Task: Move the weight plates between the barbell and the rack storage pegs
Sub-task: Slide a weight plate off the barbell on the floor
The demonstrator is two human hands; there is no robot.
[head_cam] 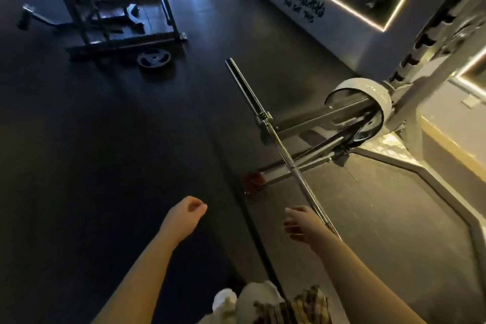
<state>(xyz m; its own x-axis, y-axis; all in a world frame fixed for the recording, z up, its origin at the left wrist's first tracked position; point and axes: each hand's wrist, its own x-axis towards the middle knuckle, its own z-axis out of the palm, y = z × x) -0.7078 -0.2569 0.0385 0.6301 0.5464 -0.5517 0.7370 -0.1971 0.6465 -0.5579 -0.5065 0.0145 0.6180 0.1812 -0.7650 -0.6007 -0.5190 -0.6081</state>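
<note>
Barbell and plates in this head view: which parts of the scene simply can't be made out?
- Barbell: near end hidden behind the right hand and forearm.
- Grey plate on the rack: embossed lettering too small to read.
- Plate on the floor: markings too dim and small.
- Rack upright: top cut off by the right edge.
- Wall writing: blurred, unreadable.
- Left hand: fingers curled away.

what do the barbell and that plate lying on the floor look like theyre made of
Barbell: looks like bare steel, polished or chromed; bright glints run along its sleeve.
Plate on the floor: dark, dull finish, probably rubber-coated or painted metal; too dim to tell which.
</note>
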